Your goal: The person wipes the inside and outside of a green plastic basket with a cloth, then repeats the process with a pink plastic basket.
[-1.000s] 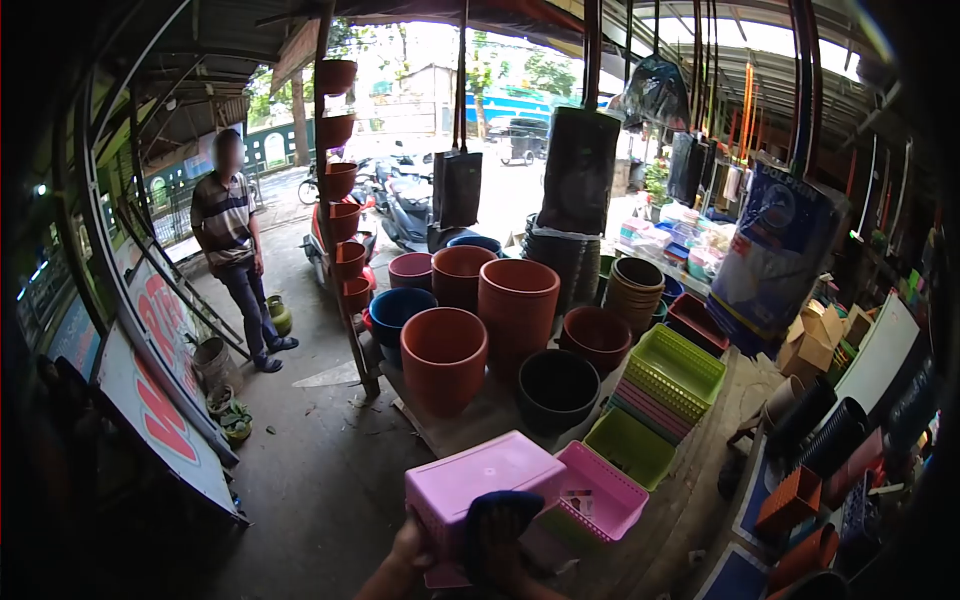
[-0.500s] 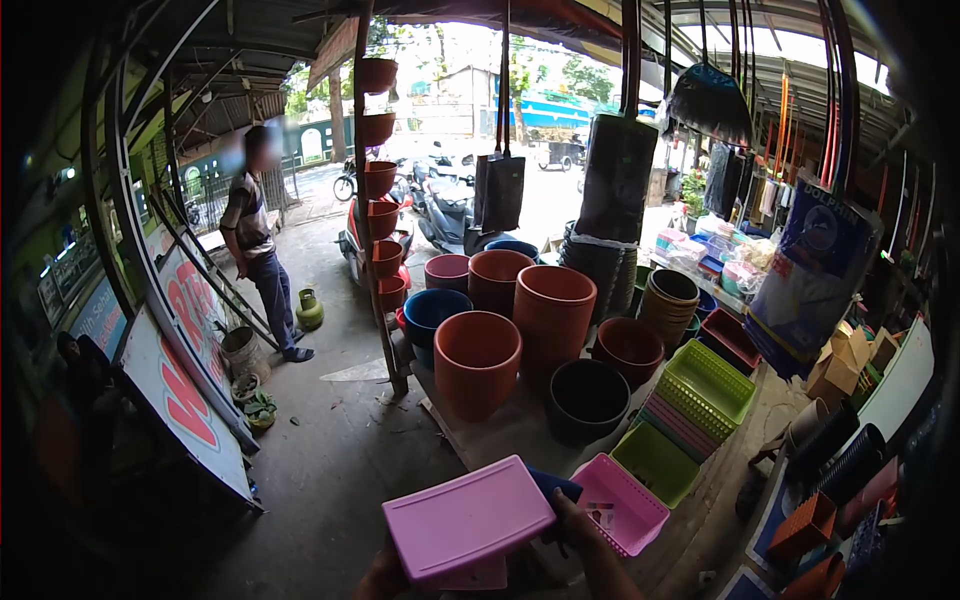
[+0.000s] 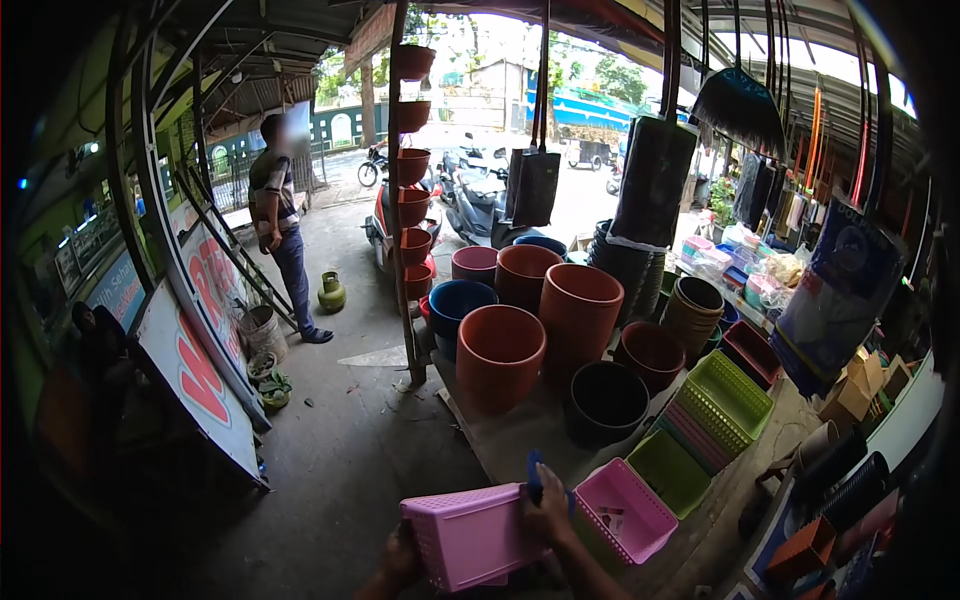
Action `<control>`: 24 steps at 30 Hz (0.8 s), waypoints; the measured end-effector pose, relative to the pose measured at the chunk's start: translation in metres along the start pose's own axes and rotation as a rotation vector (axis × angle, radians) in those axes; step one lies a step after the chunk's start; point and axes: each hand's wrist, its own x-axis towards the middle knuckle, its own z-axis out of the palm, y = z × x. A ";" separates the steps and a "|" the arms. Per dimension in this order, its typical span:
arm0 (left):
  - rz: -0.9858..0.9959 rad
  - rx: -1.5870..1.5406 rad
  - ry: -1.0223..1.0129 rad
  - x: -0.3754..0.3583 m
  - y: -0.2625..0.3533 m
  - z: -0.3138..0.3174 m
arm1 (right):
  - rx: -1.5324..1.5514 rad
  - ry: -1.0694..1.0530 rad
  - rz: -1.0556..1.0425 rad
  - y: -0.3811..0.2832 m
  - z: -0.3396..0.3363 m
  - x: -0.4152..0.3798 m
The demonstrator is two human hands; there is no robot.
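Note:
A pink plastic basket with perforated sides is tilted in front of me at the bottom of the view. My left hand, dark and partly hidden, grips its left end. At the basket's right end, my right hand is closed on a dark blue cloth, bunched up between the fingers. Just right of that hand, another pink basket lies with a small printed label inside. Green baskets continue the row behind it.
Brown flowerpots and a black pot stand on the table ahead. A post carries hanging pots. A person stands at left near a green gas cylinder. Packaged goods and a broom hang overhead.
The held basket has turned from showing its flat pink base to showing its perforated side. The blue cloth has moved up and bunched in my right hand. The view has shifted left.

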 end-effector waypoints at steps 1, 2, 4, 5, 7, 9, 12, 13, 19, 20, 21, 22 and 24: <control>-0.004 -0.028 -0.002 -0.001 0.003 0.002 | -0.052 -0.081 0.015 -0.001 0.011 -0.006; -0.008 -0.057 -0.003 -0.001 0.004 0.004 | -0.052 -0.083 0.010 -0.004 0.022 -0.015; 0.032 -0.083 -0.011 0.006 -0.010 0.000 | 0.155 -0.095 -0.274 -0.021 0.036 -0.035; 0.070 -0.107 -0.022 0.010 -0.018 -0.003 | 0.188 -0.158 -0.350 -0.033 0.037 -0.042; 0.089 -0.115 0.032 0.014 -0.028 0.000 | 0.195 -0.282 -0.503 -0.068 0.029 -0.057; 0.107 -0.127 0.085 0.014 -0.027 0.003 | 0.039 -0.378 -0.677 -0.085 0.026 -0.067; 0.025 -0.270 0.100 0.015 -0.021 -0.008 | 0.006 -0.418 -0.768 -0.091 0.017 -0.070; 0.014 -0.267 0.106 0.023 -0.033 -0.024 | 0.006 -0.423 -0.767 -0.086 0.017 -0.071; 0.044 -0.334 0.132 0.004 0.024 0.005 | -0.034 -0.454 -0.460 -0.010 0.014 -0.063; 0.031 -0.335 0.119 0.004 0.024 0.002 | -0.050 -0.438 -0.370 0.008 0.017 -0.061; 0.017 -0.336 0.105 0.003 0.024 0.000 | -0.014 -0.403 -0.276 0.016 0.016 -0.059; 0.016 -0.337 0.106 0.004 0.021 -0.002 | -0.015 -0.404 -0.276 0.021 0.020 -0.063; 0.002 -0.288 0.121 0.005 0.010 -0.006 | 0.103 -0.276 0.007 0.026 0.024 -0.066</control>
